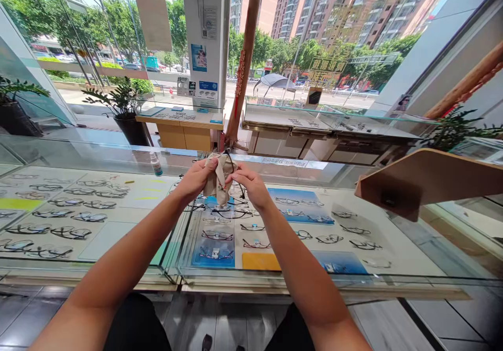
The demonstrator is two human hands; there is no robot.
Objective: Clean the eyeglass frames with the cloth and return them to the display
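The fingers (212, 168) of the left hand (196, 178) were pinched shut on a pale beige cleaning cloth (218, 183), bunched and hanging a little below the grip; the fingers of the right hand (251, 183) were closed narrowly on a pair of thin dark-framed glasses (231, 175), half wrapped in that cloth, both held up above the middle of the counter. To wipe well, I judged, the frame wanted holding by its rim and not its lens, the cloth pressed lightly from both faces, the temples kept free of the folds; too hard a squeeze might bend so thin a frame.

Beneath lay a long glass-topped display counter (118, 246), rows of spectacles set out on pale and blue mats under the glass; a small clear spray bottle with a teal label (156, 165) stood far left of the hands; a tan wooden board (424, 181) jutted in at the right. Beyond, more showcases, potted plants (126, 99), tall windows, a sunlit street with trees and tower blocks.
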